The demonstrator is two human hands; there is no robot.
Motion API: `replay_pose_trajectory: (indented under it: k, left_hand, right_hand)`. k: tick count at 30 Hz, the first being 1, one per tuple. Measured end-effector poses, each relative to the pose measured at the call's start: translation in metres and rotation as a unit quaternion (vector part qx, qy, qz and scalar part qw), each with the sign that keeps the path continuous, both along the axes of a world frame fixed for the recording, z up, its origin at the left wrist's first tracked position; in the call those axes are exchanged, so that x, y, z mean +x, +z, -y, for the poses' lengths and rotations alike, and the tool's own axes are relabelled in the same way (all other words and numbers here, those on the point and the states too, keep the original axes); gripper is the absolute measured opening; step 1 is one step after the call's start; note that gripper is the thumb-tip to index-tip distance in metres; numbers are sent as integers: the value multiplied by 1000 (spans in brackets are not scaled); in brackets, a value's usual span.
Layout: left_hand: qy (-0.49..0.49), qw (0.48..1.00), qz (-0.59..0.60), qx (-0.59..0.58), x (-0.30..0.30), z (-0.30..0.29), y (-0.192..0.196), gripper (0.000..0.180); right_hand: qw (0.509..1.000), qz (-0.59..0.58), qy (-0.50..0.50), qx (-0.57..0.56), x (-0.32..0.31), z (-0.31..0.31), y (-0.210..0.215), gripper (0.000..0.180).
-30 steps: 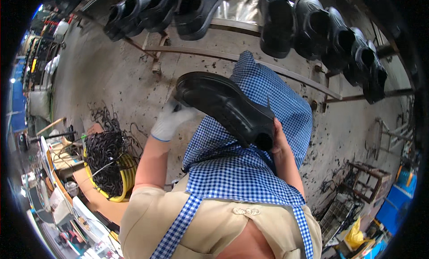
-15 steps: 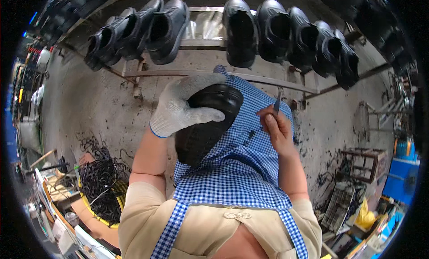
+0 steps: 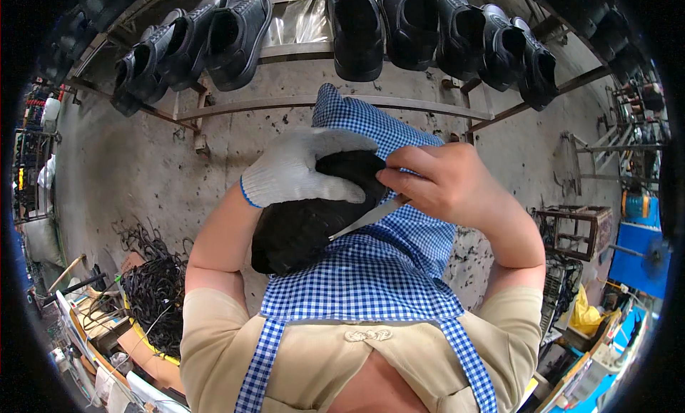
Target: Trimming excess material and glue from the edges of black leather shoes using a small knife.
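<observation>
Right now the left hand, in a white knit glove, wraps its fingers over the top of a black shoe and grips it against the blue checked apron, in front of the person's chest. The bare right hand has its fingers pinched shut on a thin metal blade, whose tip lies against the shoe's edge. Low on the left, a yellow-rimmed basket holds a tangle of black strips. Overhead, a metal rack carries a row of black shoes. The held shoe's toe is hidden under the glove, and the blade's handle is lost inside the fist.
</observation>
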State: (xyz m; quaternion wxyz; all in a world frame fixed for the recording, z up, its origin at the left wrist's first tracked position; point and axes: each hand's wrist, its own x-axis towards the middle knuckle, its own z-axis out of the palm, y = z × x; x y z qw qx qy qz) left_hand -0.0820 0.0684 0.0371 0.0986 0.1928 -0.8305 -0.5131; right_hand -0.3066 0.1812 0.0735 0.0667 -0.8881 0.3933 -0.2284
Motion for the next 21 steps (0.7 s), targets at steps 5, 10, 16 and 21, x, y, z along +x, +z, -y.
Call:
replay_pose_trajectory:
  k: [5,10,16,21]
  left_hand:
    - [-43,997,45,-52,-7,-6,-4,64]
    - [-62,996,68,-15,-10,-11,-11,66]
    - [-32,994,49,87,-4,-12,-25,67]
    - [0,978,77,196,-4,-13,-26,73]
  right_hand:
    - [990,-140,23,24,6,-6,8,26]
    - [982,-186,9,36,17,-8,-4,14]
    - [991,101,8,89,3,-3,-43,28]
    - [937,296,5,188,4,-3,-72,24]
